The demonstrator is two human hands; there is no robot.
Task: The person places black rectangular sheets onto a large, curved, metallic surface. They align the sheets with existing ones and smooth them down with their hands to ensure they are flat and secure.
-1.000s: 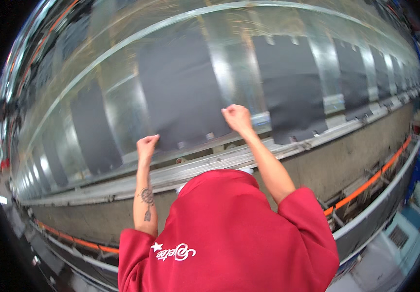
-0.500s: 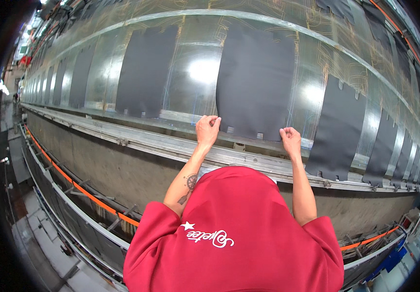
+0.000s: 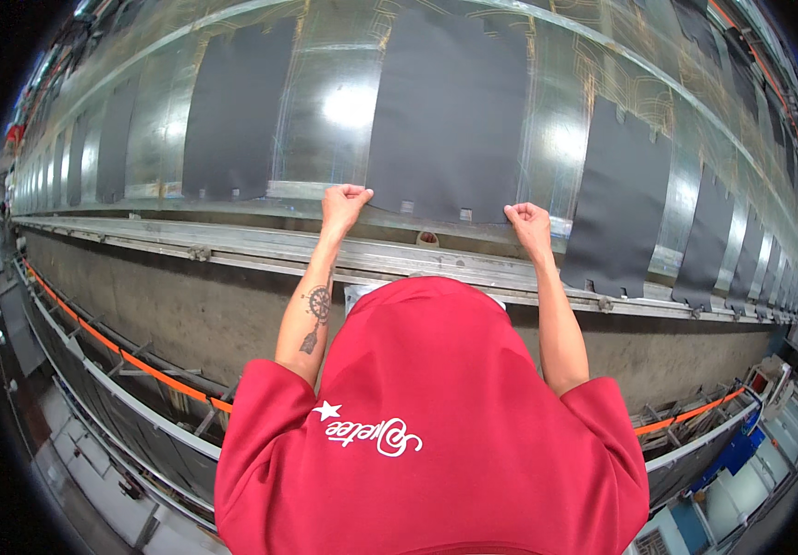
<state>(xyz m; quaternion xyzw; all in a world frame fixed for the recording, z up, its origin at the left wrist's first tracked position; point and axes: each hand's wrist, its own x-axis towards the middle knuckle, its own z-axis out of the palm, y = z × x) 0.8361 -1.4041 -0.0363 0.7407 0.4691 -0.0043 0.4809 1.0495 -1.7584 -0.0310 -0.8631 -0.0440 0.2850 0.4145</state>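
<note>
Head view: your left hand point(image 3: 345, 209) and right hand point(image 3: 530, 227) are pinching the near corners of the sheet point(image 3: 445, 106), fingertips clamped on it. Matte, dark grey and roughly rectangular, it is lying on the glossy table point(image 3: 325, 153) between similar sheets point(image 3: 237, 111). Your red shirt point(image 3: 454, 370) is showing a white star point(image 3: 327, 410) beside cursive lettering point(image 3: 376, 436).

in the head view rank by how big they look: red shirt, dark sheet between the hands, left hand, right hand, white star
1. Red shirt
2. Dark sheet
3. Left hand and right hand: too alike to rank
4. White star
</note>
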